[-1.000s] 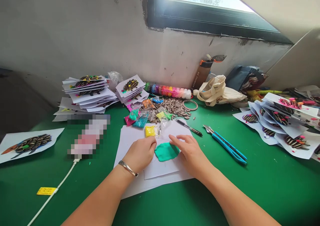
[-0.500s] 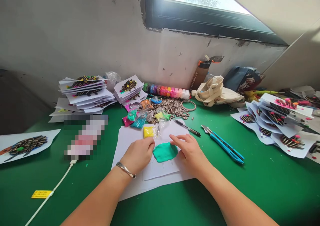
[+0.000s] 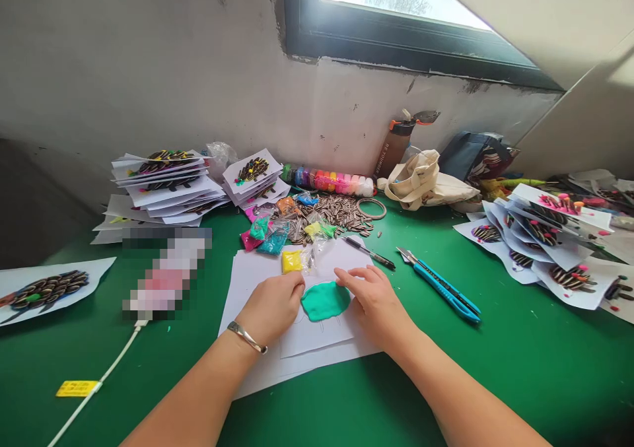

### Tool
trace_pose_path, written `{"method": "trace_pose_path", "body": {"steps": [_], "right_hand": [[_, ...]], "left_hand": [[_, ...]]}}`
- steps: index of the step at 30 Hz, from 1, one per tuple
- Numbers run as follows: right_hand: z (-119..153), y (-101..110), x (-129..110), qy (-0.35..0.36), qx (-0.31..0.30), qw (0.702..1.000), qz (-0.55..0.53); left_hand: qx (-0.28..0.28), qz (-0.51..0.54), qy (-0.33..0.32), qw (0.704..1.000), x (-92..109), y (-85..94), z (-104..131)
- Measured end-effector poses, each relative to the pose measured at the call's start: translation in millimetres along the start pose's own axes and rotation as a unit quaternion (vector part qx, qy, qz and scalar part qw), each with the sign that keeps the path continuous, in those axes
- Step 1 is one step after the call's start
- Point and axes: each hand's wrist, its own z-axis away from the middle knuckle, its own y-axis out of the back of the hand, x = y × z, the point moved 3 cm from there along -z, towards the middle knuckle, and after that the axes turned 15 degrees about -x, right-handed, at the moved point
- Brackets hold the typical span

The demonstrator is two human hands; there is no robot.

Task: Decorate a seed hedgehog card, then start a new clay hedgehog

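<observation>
A flattened, rounded piece of teal modelling clay (image 3: 324, 302) lies on a small sheet of white paper (image 3: 310, 343), with pencil lines showing below it. Bent fingers bring my left hand (image 3: 272, 307), with a silver bangle on its wrist, to the clay's left edge; its fingertips are hidden. Over the clay's right edge, my right hand (image 3: 379, 305) has its index finger stretched out and its other fingers apart. Larger white sheets (image 3: 236, 308) lie underneath. Just beyond are a yellow clay packet (image 3: 292, 261) and a black pen (image 3: 369, 252).
A blue utility knife (image 3: 443, 288) lies to the right. Behind the paper are sunflower seeds (image 3: 341, 212), a tape ring (image 3: 371, 200) and clay packets (image 3: 272, 239). Stacked seed pictures (image 3: 168, 193) stand left, more pictures (image 3: 545, 236) right. A white cable (image 3: 121, 354) crosses the left side.
The whole view has shifted slightly, so things sit a little further left. Both hands keep nearly the same pose around the clay.
</observation>
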Motion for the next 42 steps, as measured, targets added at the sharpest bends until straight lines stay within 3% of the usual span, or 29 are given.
{"method": "trace_pose_path", "body": {"steps": [5,13,20,28,36,42], "right_hand": [[2.0,6.0,5.7,-0.014,0.028,0.993,-0.118],[-3.8,-4.4,4.6,0.009,-0.006,0.999,-0.044],[2.7,5.6,8.9,-0.022,0.009,0.986,-0.164],[1.4,3.1,5.6,-0.021,-0.024,0.998,-0.051],[5.7,6.7,11.4,-0.044,-0.005,0.988,-0.147],[1.9,5.2,5.1,-0.023,-0.03,0.997,-0.065]], "left_hand": [[0.001,0.002,0.001,1.0,-1.0,-0.4,0.0],[-0.005,0.004,0.006,1.0,-0.2,-0.4,-0.4],[-0.008,0.002,0.003,1.0,-0.4,-0.8,-1.0],[-0.007,0.0,0.008,1.0,-0.1,0.1,-1.7],[-0.007,0.0,0.006,1.0,-0.6,-0.8,-1.4],[-0.006,-0.002,0.007,1.0,-1.6,-1.5,-1.9]]}}
